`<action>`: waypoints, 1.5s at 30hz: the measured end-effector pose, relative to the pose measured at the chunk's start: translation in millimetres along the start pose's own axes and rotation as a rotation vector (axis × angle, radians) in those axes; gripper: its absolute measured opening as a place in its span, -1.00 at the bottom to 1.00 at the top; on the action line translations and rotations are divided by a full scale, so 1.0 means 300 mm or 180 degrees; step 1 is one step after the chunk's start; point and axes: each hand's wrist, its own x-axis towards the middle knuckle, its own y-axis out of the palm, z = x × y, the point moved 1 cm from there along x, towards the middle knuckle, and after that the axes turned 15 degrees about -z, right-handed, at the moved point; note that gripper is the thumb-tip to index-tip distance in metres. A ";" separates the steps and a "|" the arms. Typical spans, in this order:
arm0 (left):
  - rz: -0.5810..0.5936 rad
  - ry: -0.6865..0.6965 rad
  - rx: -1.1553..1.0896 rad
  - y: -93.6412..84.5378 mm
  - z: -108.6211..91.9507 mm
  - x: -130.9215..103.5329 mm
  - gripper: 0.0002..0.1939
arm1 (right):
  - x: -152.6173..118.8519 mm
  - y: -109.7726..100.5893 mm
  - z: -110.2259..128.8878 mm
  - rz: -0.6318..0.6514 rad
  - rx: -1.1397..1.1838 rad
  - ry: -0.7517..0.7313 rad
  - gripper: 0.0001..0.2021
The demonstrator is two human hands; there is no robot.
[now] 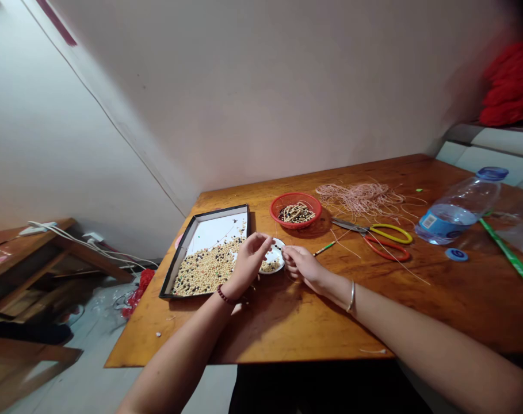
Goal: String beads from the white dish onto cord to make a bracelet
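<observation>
My left hand [253, 256] has its thumb and fingertips pinched together above a small white dish [282, 268] of pale beads. Facing it, my right hand [303, 265] is closed, its fingertips pinching a thin string. A few dark beads [278, 248] show between the two hands, seemingly on that string. Which fingers touch the beads is too small to make out. Left of my left hand lies a black-edged tray [181, 251], heaped with cream beads mixed with dark and coloured ones.
Behind the hands stands a red basket [296, 196] of beaded strands. Tangled pink cord [365, 198], scissors [389, 241] with yellow and red handles, a water bottle [453, 213], its blue cap [456, 255] and a green strip [509, 256] lie to the right on the wooden table [330, 330].
</observation>
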 end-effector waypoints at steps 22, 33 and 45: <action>-0.0226 0.0720 0.0416 -0.008 0.015 -0.009 -0.73 | -0.011 0.009 0.018 -0.0080 -0.0185 0.0120 -0.67; -0.0210 0.0879 0.0444 -0.009 0.015 -0.013 -0.78 | -0.005 0.006 0.011 -0.0039 -0.0207 0.0124 -0.66; -0.0225 0.0948 0.0538 -0.009 0.005 -0.017 -0.79 | -0.007 0.008 0.011 -0.0101 -0.0282 0.0057 -0.68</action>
